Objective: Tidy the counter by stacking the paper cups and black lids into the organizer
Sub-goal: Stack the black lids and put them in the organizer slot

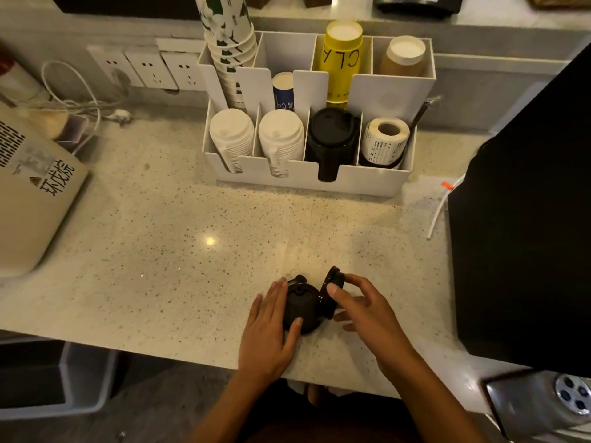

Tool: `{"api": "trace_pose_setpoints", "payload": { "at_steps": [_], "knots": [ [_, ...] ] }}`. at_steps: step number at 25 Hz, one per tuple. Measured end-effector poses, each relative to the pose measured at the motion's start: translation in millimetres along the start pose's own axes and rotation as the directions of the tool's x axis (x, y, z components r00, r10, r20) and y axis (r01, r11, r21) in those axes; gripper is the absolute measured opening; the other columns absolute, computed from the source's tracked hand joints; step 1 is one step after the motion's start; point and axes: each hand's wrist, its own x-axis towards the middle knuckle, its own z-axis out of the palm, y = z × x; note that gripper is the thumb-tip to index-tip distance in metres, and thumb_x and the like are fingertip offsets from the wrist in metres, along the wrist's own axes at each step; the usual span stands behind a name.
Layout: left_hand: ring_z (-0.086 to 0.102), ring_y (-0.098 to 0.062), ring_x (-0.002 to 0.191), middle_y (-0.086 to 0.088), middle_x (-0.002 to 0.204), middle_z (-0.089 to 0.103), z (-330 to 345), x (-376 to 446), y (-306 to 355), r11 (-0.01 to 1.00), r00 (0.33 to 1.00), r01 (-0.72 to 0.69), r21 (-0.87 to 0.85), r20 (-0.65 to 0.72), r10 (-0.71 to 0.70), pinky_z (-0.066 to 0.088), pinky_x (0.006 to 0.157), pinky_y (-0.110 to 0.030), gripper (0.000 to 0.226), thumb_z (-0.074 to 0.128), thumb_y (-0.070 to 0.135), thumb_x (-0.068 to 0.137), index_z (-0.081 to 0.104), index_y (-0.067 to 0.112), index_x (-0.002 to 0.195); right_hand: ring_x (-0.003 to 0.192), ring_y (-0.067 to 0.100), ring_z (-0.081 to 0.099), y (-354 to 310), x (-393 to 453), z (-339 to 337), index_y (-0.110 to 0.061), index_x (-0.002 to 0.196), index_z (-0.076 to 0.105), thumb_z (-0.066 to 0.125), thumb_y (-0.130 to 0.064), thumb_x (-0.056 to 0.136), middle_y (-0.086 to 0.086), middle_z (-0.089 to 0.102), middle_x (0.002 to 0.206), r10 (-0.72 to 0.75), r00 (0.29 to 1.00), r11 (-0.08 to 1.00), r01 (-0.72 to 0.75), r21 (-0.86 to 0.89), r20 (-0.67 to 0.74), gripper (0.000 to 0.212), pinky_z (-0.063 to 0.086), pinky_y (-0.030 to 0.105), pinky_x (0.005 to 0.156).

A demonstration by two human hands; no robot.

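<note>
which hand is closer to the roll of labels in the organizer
Right. The right hand sits below the label roll and only slightly to its left, tilting a black lid. The left hand is lower and farther left, on the lid stack.

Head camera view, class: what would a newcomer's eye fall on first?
Two hands at the counter's near edge: the left hand steadies a black lid stack, the right hand tilts another lid against it. Behind stands the white organizer, full of cups and lids.

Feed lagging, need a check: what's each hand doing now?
Left hand: steadying the black lid stack.
Right hand: pinching a tilted black lid.
</note>
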Motion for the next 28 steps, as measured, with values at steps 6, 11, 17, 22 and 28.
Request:
{"api": "trace_pose_setpoints", "payload": {
  "at_steps": [6,11,17,22,28],
  "knots": [
    [0.015,-0.010,0.154,0.007,0.167,0.020,-22,-2,17,0.926,0.996,0.060,-0.374,-0.045,-0.083,0.020,0.124,-0.046,0.069,0.044,0.046,0.099,0.018,0.026,0.159,0.085,0.028,0.076,10,-4,-3,-0.021,0.113,0.064,0.053,-0.083,0.069,0.014,0.078,0.088,0.185,0.974,0.953,-0.210,0.220,0.131,0.077,0.058,0.040,0.078],
    [0.042,-0.004,0.141,0.021,0.150,0.047,-38,-26,60,0.812,0.998,0.064,-0.580,0.015,-0.068,0.035,0.112,-0.023,0.062,0.064,0.050,0.091,0.041,0.041,0.147,0.093,0.035,0.074,24,-9,3,-0.007,0.115,0.066,0.050,-0.083,0.077,0.023,0.076,0.098,0.251,0.940,0.896,-0.316,0.311,0.233,0.086,0.058,0.049,0.087],
    [0.068,-0.002,0.105,0.018,0.108,0.074,-45,-31,73,0.681,0.974,0.193,-0.706,0.052,-0.222,0.052,0.088,-0.016,0.027,0.064,0.031,0.096,0.065,0.050,0.115,0.081,0.014,0.075,31,-22,18,-0.028,0.104,0.067,0.040,-0.082,0.074,-0.001,0.077,0.092,0.200,0.979,0.973,-0.203,0.105,0.039,0.067,0.059,0.036,0.075],
    [0.067,0.001,0.108,0.021,0.113,0.073,-56,-26,56,0.592,0.943,0.281,-0.755,0.102,-0.317,0.051,0.086,-0.012,0.029,0.061,0.036,0.093,0.065,0.036,0.121,0.085,-0.008,0.066,33,-23,12,-0.044,0.095,0.063,0.067,-0.055,0.084,-0.030,0.070,0.090,-0.125,0.992,0.983,0.119,-0.137,-0.034,0.016,0.049,0.013,0.069],
    [0.067,0.000,0.094,0.016,0.097,0.072,-47,-9,39,0.629,0.853,0.412,-0.659,0.037,-0.520,0.052,0.073,-0.012,0.016,0.068,0.030,0.093,0.062,0.042,0.102,0.080,-0.007,0.064,44,-10,25,-0.037,0.086,0.064,0.070,-0.054,0.083,-0.020,0.070,0.079,-0.209,0.973,0.929,0.167,-0.329,-0.094,0.018,0.051,0.014,0.063]
  ]
}}
